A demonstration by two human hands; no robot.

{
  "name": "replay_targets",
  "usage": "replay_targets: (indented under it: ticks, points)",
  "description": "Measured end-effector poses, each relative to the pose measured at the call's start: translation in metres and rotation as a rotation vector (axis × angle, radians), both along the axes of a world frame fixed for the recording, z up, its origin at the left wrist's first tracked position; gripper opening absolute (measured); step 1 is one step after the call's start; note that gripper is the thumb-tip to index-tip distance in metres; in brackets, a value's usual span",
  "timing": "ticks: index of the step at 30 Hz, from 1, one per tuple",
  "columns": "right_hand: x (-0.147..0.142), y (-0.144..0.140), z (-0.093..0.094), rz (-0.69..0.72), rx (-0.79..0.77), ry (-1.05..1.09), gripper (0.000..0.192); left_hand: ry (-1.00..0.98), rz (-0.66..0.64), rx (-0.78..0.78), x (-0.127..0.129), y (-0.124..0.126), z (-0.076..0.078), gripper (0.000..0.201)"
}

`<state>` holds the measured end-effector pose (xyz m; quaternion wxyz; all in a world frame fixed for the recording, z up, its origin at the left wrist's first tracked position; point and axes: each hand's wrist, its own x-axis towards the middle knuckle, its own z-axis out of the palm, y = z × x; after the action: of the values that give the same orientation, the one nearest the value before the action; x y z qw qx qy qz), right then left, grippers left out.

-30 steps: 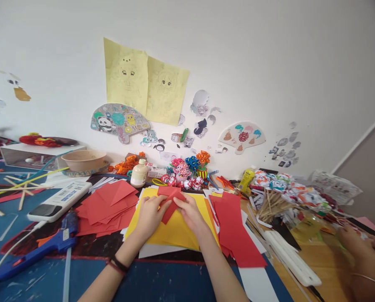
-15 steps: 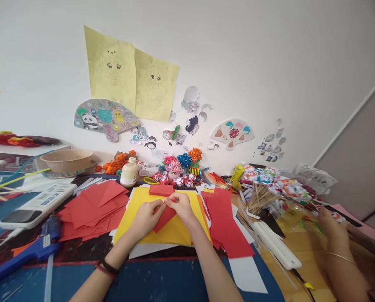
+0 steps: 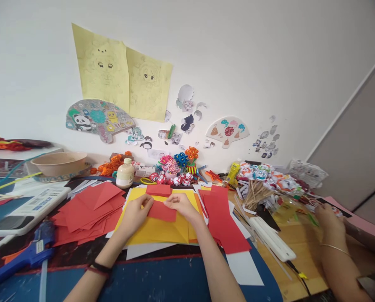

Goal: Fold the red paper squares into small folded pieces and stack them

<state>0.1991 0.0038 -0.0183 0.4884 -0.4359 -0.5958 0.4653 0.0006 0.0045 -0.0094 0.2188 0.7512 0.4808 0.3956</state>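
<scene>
My left hand (image 3: 136, 213) and my right hand (image 3: 181, 204) both hold a small folded red paper piece (image 3: 162, 211), flat over a stack of yellow sheets (image 3: 162, 230). The left hand pinches its left end, the right hand its upper right edge. Another small red piece (image 3: 158, 189) lies just behind it. A heap of red paper squares (image 3: 89, 207) spreads to the left, and long red strips (image 3: 221, 220) lie to the right.
A blue glue gun (image 3: 26, 253) and a white box (image 3: 26, 207) sit at the left. A cream bottle (image 3: 125, 173), paper flowers (image 3: 177, 165), wooden sticks (image 3: 256, 195) and a bowl (image 3: 59, 162) line the back. Another person's hand (image 3: 330, 220) works at the right.
The red piece went from standing tilted between my hands to lying as a flat horizontal rectangle. The view shifted right. The other person's hand moved further back on the table.
</scene>
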Motion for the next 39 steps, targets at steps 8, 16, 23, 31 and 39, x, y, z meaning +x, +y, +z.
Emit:
replay_targets:
  ticks: [8, 16, 23, 31, 39]
  points:
    - [-0.013, -0.006, 0.003, 0.113, -0.003, -0.097, 0.025, -0.114, -0.044, -0.092, 0.004, 0.003, -0.007, 0.035]
    - [-0.014, -0.010, 0.015, 0.222, -0.003, -0.111, 0.019, -0.263, 0.139, -0.106, -0.023, 0.012, 0.005, 0.040]
    - [-0.007, -0.008, 0.009, 0.192, -0.009, -0.160, 0.018, -0.255, 0.248, -0.115, -0.027, 0.012, 0.005, 0.041]
    - [-0.005, -0.005, 0.012, -0.029, 0.042, -0.039, 0.020, -0.372, 0.135, -0.137, -0.023, 0.013, 0.005, 0.040]
    - [-0.001, -0.002, 0.009, -0.164, 0.161, 0.035, 0.017, -0.093, -0.213, -0.162, -0.008, 0.002, 0.008, 0.028]
